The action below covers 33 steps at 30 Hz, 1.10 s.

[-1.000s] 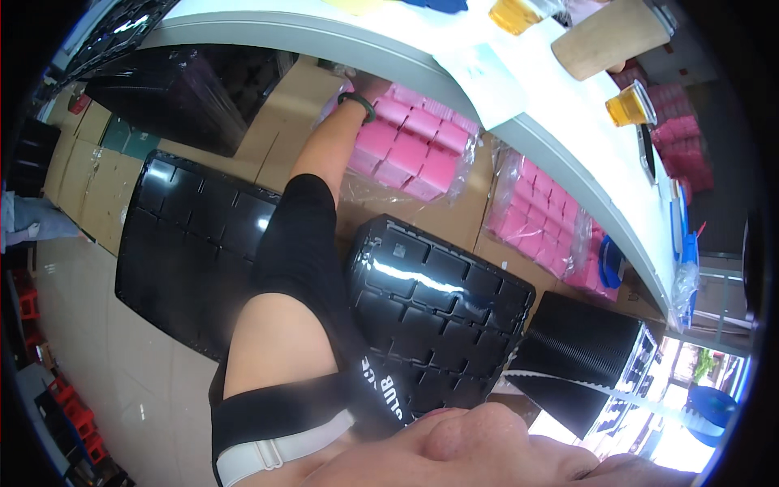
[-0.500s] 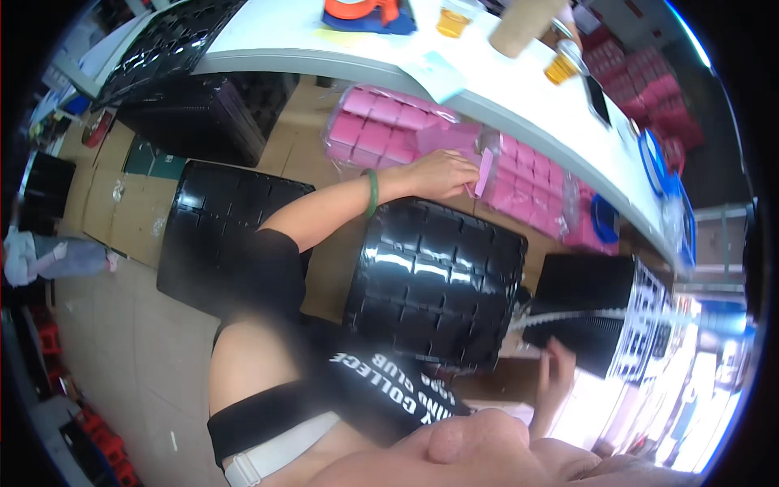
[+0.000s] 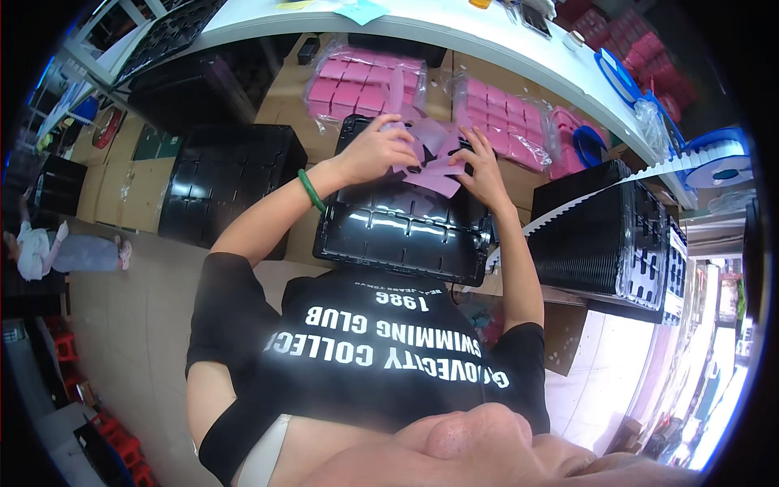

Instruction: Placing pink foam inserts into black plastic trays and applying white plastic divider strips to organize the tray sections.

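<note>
Head view, left fingers [image 3: 393, 136] and right fingers [image 3: 477, 146] pinching pink sheets [image 3: 438, 183], black shirt [image 3: 333, 394] (white lettering [image 3: 389, 357] inverted)

On the shirt [image 3: 454, 390], on the near side of the tray [image 3: 398, 235], white lettering [image 3: 389, 331] is printed, seen upside down. Nearest the tray, a small line [image 3: 414, 292] is set, then a four-digit number [image 3: 402, 303]; farther off, two lines of larger capitals [image 3: 365, 357] are placed, the last broken by folds.
</note>
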### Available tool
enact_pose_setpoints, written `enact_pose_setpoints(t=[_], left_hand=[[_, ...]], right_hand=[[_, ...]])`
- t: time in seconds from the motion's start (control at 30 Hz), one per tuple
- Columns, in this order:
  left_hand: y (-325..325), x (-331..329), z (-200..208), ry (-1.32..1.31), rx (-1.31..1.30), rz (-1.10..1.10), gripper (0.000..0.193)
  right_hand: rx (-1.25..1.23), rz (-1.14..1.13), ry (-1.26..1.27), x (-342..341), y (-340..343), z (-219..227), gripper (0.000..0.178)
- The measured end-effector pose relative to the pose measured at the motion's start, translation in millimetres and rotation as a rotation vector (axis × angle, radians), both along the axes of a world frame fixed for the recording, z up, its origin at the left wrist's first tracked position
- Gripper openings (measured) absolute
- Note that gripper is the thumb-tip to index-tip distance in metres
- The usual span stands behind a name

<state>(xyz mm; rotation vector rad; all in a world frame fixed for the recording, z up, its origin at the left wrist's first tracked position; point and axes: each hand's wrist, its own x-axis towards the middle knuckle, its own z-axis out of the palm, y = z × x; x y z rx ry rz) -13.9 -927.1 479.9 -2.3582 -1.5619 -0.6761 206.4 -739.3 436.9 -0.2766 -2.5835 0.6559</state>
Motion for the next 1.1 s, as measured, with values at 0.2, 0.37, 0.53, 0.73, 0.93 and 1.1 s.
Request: enact_pose_setpoints(t=[0.2,0.37,0.53,0.73,0.93,1.1], left_hand=[[-39,93,-19,-0.12,-0.197,0.342,0.085],[-52,190,-93,-0.128,0.084,0.385,0.047],[-90,283,-139,-0.188,0.14,0.309,0.018],[-118,316,-154,-0.176,0.115,0.319,0.018],[-126,349,-173,-0.259,0.175,0.433,0.016],[-126,371,-162,-0.24,0.201,0.57,0.026]], right_hand=[[0.112,-0.136,0.122,47,-43,-11,0.014],[0.261,-0.222,0.12,124,-85,-44,0.028],[0.506,-0.14,-0.08,214,-83,-65,0.042],[0.483,0.023,-0.184,257,-36,-98,0.04],[0.123,0.041,-0.15,300,-62,-125,0.053],[-0.014,-0.074,0.039,320,-72,-129,0.06]])
